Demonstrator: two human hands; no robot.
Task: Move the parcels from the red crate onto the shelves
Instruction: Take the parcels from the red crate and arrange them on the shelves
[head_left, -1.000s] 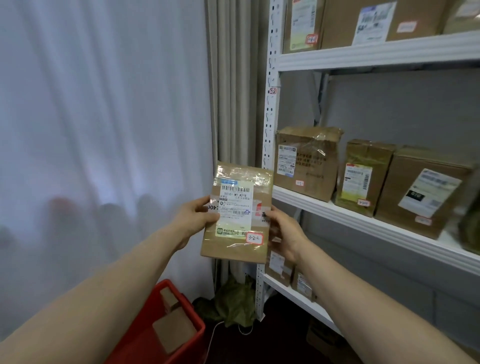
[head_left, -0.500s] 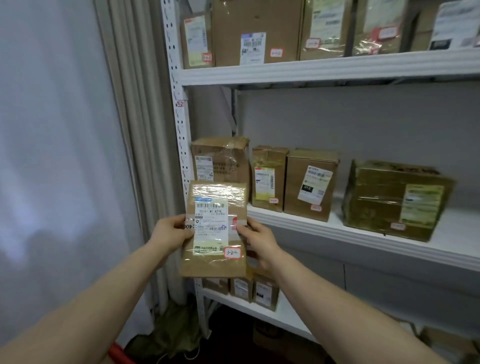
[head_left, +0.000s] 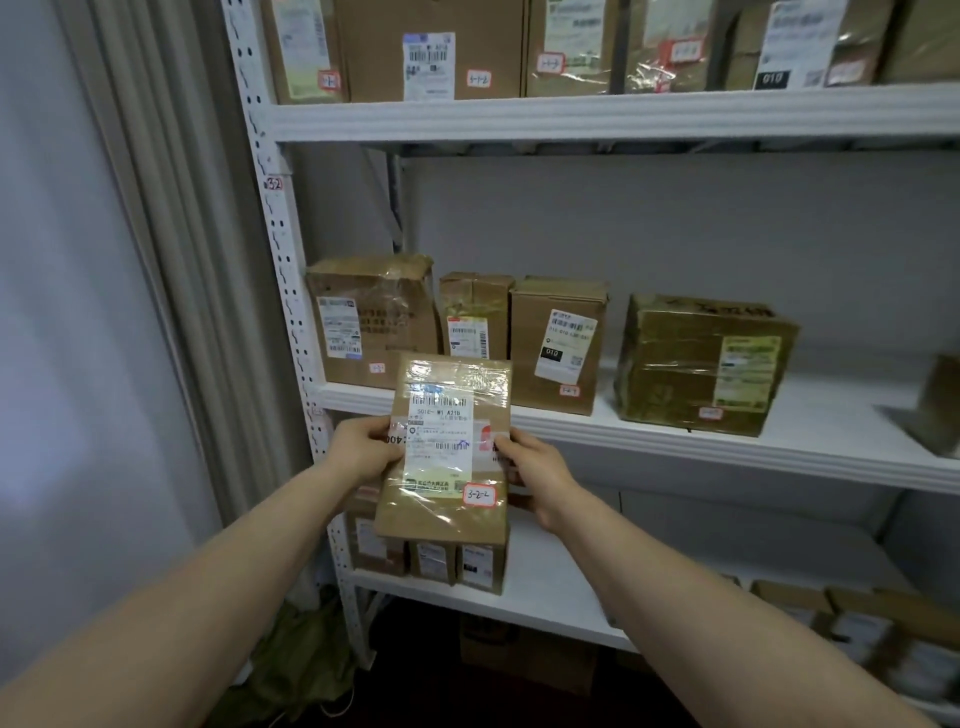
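Parcel (head_left: 444, 457): flat taped cardboard, gripped by both hands.

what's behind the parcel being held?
Behind the parcel: middle shelf edge, a narrow box above it, three small boxes below. The narrow box's base and small boxes' tops are covered.

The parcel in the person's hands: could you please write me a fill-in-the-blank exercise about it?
The parcel, gripped by the left hand and right hand, carries a white shipping ____.
Its small handwritten sticker has a ____ border.
The shelves behind it are painted ____.
Missing words: label; red; white.
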